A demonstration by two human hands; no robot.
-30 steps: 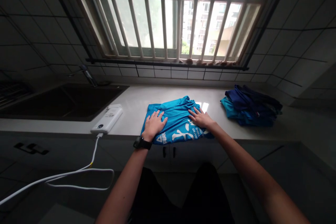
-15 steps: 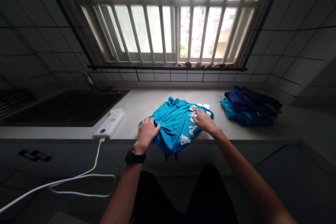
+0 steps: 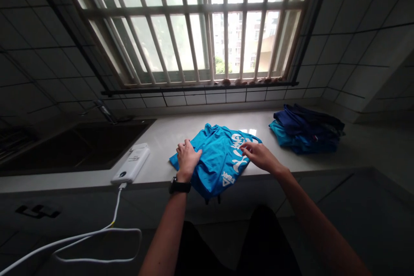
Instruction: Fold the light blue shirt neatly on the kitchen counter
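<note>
A bright blue T-shirt (image 3: 217,155) with white lettering lies folded and turned askew on the pale countertop (image 3: 168,131), one corner hanging over the front edge. My left hand (image 3: 187,158), with a black watch on its wrist, grips the shirt's left edge and bunches the cloth. Fingers spread, my right hand (image 3: 260,155) rests on the shirt's right side by the lettering.
A pile of folded dark blue and teal clothes (image 3: 305,133) sits to the right on the counter. A white power bank (image 3: 131,164) with a white cable (image 3: 97,237) lies left of the shirt. Further left is a dark sink (image 3: 80,144) with a tap. A barred window (image 3: 200,26) is behind.
The shirt, flat and square a second ago, has been turned and pulled toward the counter's edge. My left hand went from flat on it to gripping its edge.
</note>
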